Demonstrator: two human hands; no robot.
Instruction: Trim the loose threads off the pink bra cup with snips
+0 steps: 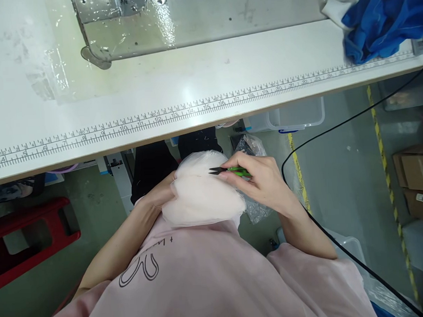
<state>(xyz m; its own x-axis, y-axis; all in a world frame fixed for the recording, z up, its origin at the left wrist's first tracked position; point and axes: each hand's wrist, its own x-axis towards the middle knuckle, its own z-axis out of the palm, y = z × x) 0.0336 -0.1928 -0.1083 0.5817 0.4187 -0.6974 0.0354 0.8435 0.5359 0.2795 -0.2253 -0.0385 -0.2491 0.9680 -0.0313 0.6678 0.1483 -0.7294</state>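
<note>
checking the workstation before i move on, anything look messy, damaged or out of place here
Only small things: a blue cloth lies crumpled at the sewing table's far right edge, covering the printed ruler's end, and a black cable droops loose across the aisle. No damage shows.

Sewing machine on white tabletop with printed ruler; blue cloth at right corner; red stool, cardboard boxes on floor.

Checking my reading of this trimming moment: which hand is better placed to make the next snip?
Right. The right hand already grips the green snips, blades at the pale fabric piece; the left hand only supports the fabric.
</note>
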